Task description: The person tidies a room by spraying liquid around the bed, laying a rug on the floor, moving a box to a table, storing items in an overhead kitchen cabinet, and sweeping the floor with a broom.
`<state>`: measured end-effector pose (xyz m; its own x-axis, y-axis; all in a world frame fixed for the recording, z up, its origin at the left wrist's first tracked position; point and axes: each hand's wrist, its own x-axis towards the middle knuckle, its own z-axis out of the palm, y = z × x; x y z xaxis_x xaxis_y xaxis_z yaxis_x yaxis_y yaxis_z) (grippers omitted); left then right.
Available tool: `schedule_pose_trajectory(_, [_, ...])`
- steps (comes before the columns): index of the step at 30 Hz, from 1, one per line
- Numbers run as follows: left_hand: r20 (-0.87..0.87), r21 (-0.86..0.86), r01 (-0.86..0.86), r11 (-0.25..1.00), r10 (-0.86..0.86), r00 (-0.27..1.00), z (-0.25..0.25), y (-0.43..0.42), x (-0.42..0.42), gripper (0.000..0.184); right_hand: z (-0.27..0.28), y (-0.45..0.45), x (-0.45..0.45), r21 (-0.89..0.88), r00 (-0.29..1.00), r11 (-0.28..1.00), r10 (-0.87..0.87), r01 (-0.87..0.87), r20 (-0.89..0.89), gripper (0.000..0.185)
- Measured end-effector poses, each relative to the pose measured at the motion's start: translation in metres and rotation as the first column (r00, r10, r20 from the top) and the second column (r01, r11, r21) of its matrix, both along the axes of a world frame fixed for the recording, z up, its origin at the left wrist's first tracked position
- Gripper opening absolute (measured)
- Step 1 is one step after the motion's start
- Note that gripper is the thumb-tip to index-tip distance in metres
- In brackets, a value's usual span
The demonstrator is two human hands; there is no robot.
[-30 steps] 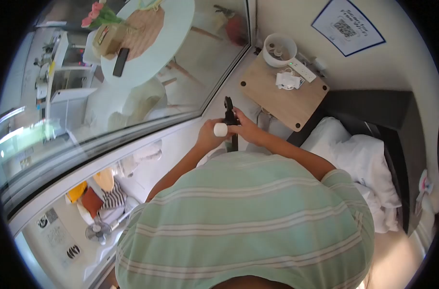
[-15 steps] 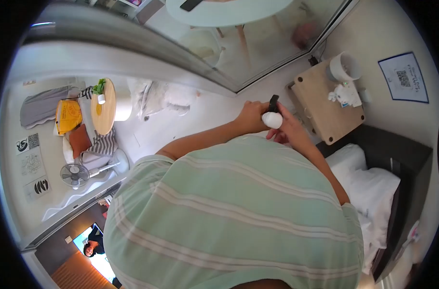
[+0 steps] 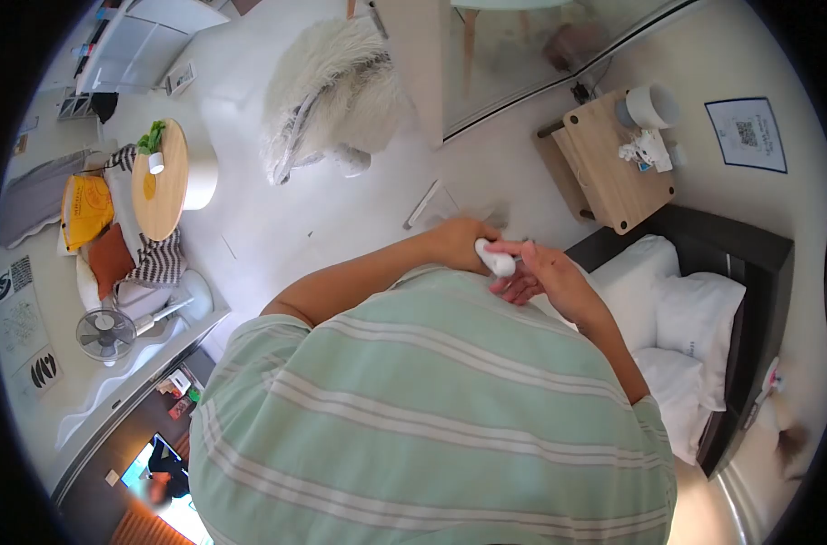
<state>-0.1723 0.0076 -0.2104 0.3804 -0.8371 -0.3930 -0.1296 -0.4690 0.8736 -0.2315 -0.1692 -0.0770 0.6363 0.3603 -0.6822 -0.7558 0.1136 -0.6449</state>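
Close against the front of the striped shirt (image 3: 431, 391), a white knob (image 3: 495, 259) sits between the two hands. The left hand (image 3: 463, 243) is curled, with the knob held at its thumb side; whatever else lies inside that fist is hidden. The right hand (image 3: 545, 272) reaches in from the other side, its index finger lying against the knob and its other fingers loosely bent below; whether they grip it, I cannot tell.

Beyond the right hand stands a nightstand (image 3: 604, 182) bearing a bowl (image 3: 654, 109), with a framed sign (image 3: 747, 136) on the wall beside it. Pillows (image 3: 699, 313) lean against a dark headboard (image 3: 736, 241). Ahead of the left hand is a shaggy white chair (image 3: 331, 109). Farther left, a plant (image 3: 151, 138) stands on an oval table (image 3: 166, 204), and a fan (image 3: 104, 334) stands near an orange cushion (image 3: 111, 254).
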Motion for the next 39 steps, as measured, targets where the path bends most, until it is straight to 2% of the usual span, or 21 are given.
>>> schedule_pose_trajectory(2, [-0.142,0.115,0.156,0.981,-0.139,0.98,0.014,0.005,-0.002,0.047,0.001,0.008,-0.002,-0.038,0.993,0.992,0.117,-0.118,-0.013,0.029])
schedule_pose_trajectory(5, [-0.231,0.125,0.202,0.971,-0.169,0.958,0.004,0.008,-0.013,0.047,0.003,0.025,-0.006,-0.131,0.984,0.976,0.171,-0.176,-0.044,0.021])
schedule_pose_trajectory(8, [-0.405,-0.06,0.262,0.963,-0.264,0.876,-0.024,0.01,-0.016,0.057,0.011,0.033,-0.007,-0.171,0.986,0.971,0.159,-0.166,-0.05,0.015])
schedule_pose_trajectory(11, [-0.806,-0.22,0.344,0.913,-0.369,0.463,-0.01,0.02,0.01,0.067,0.012,0.037,-0.013,-0.212,0.99,0.967,0.144,-0.141,-0.003,0.011])
schedule_pose_trajectory(14, [-0.939,-0.107,0.277,0.955,-0.189,0.289,0.006,0.028,0.034,0.076,0.001,0.041,-0.018,-0.247,0.975,0.955,0.198,-0.168,0.102,0.008])
schedule_pose_trajectory(17, [-0.821,0.023,0.436,0.9,-0.232,0.522,0.015,0.012,0.038,0.08,0.003,0.045,-0.02,-0.308,0.955,0.937,0.228,-0.163,0.188,0.007])
schedule_pose_trajectory(18, [-0.697,-0.017,0.496,0.868,-0.366,0.617,0.026,0.006,0.041,0.068,0.007,0.046,-0.019,-0.355,0.939,0.92,0.257,-0.166,0.228,0.007])
schedule_pose_trajectory(19, [-0.638,-0.065,0.522,0.85,-0.438,0.633,0.018,-0.002,0.038,0.064,0.008,0.047,-0.019,-0.4,0.919,0.9,0.292,-0.171,0.265,0.007])
schedule_pose_trajectory(20, [-0.573,-0.107,0.543,0.833,-0.498,0.651,-0.001,-0.011,0.032,0.061,-0.002,0.047,-0.023,-0.349,0.908,0.931,0.236,-0.109,0.346,0.008])
schedule_pose_trajectory(21, [-0.504,-0.141,0.557,0.819,-0.544,0.671,-0.012,-0.015,0.028,0.059,0.0,0.047,-0.025,-0.427,0.886,0.898,0.283,-0.109,0.368,0.01])
schedule_pose_trajectory(23, [-0.239,0.022,0.465,0.885,-0.447,0.862,-0.009,-0.018,0.027,0.05,0.006,0.047,-0.023,-0.571,0.823,0.814,0.394,-0.106,0.409,0.012])
schedule_pose_trajectory(24, [-0.088,0.093,0.392,0.915,-0.384,0.919,-0.008,-0.021,0.032,0.047,0.017,0.047,-0.02,-0.671,0.822,0.728,0.465,-0.145,0.327,0.017])
schedule_pose_trajectory(25, [-0.084,0.08,0.151,0.985,-0.145,0.986,-0.016,-0.025,0.039,0.043,0.017,0.046,-0.022,-0.718,0.82,0.692,0.454,-0.078,0.348,0.019])
schedule_pose_trajectory(26, [-0.09,0.066,-0.093,0.994,0.098,0.991,-0.029,-0.029,0.044,0.04,0.013,0.043,-0.028,-0.755,0.821,0.656,0.436,-0.011,0.367,0.023])
schedule_pose_trajectory(27, [-0.104,0.055,-0.327,0.943,0.331,0.938,-0.042,-0.029,0.048,0.038,0.007,0.039,-0.03,-0.783,0.826,0.619,0.413,0.054,0.383,0.026])
schedule_pose_trajectory(29, [-0.237,-0.095,-0.604,0.791,0.571,0.786,-0.062,-0.026,0.081,0.036,-0.014,0.024,-0.034,-0.883,0.914,0.462,0.388,-0.086,0.114,0.043])
schedule_pose_trajectory(31, [-0.125,-0.187,-0.755,0.629,0.747,0.653,-0.05,-0.01,0.101,0.033,-0.051,0.002,-0.038,-0.691,0.993,0.715,0.117,-0.109,-0.035,0.045])
schedule_pose_trajectory(33, [-0.037,-0.232,-0.774,0.589,0.79,0.613,-0.04,0.017,0.11,0.033,-0.104,-0.021,-0.046,-0.523,0.966,0.831,0.059,-0.187,-0.253,0.047])
schedule_pose_trajectory(35, [0.051,-0.152,-0.778,0.609,0.791,0.609,-0.037,0.057,0.108,0.033,-0.138,-0.029,-0.057,-0.487,0.931,0.837,0.071,-0.25,-0.357,0.049])
schedule_pose_trajectory(37, [0.185,-0.102,-0.811,0.576,0.812,0.554,-0.075,0.101,0.1,0.034,-0.15,-0.025,-0.069,-0.435,0.893,0.851,0.084,-0.295,-0.442,0.05])
schedule_pose_trajectory(39, [0.124,0.032,-0.848,0.529,0.84,0.528,-0.064,0.142,0.079,0.034,-0.152,-0.009,-0.068,-0.383,0.873,0.871,0.098,-0.307,-0.479,0.047])
